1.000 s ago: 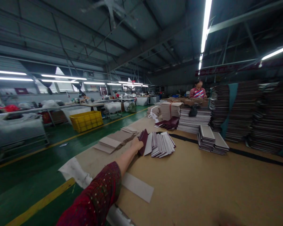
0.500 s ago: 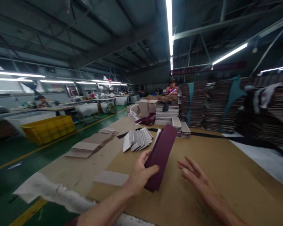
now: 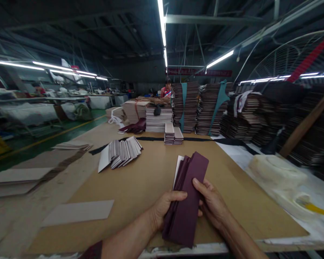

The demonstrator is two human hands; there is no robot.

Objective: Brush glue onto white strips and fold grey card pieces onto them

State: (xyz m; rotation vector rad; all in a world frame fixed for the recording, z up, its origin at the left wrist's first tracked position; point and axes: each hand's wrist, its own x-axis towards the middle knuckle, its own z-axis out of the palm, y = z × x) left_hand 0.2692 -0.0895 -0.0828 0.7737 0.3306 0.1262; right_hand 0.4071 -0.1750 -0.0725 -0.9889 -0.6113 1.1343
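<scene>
A bundle of long maroon strips (image 3: 188, 205), with one whitish strip at its left side, is held up over the table. My left hand (image 3: 164, 208) is closed around its left edge, thumb lying across the front. On the right edge, my right hand (image 3: 212, 198) grips the bundle too, its thumb pressed on the front strip and its fingers behind. To the left on the brown board lies a single pale grey strip (image 3: 79, 212). Beyond it, a fanned row of pale strips (image 3: 121, 151) rests on the board.
Two small stacks of pale-topped strips (image 3: 174, 133) stand farther back. Behind them are a white-edged stack (image 3: 158, 118) and tall dark stacks (image 3: 190, 108). Pale sheets (image 3: 21, 176) lie at left. A cream plastic container (image 3: 279, 180) sits at right. Another person (image 3: 166, 89) is in the background.
My right hand has moved in from the right and now grips the bundle. The bundle has come closer and lower, its strips slightly spread. My view has turned right.
</scene>
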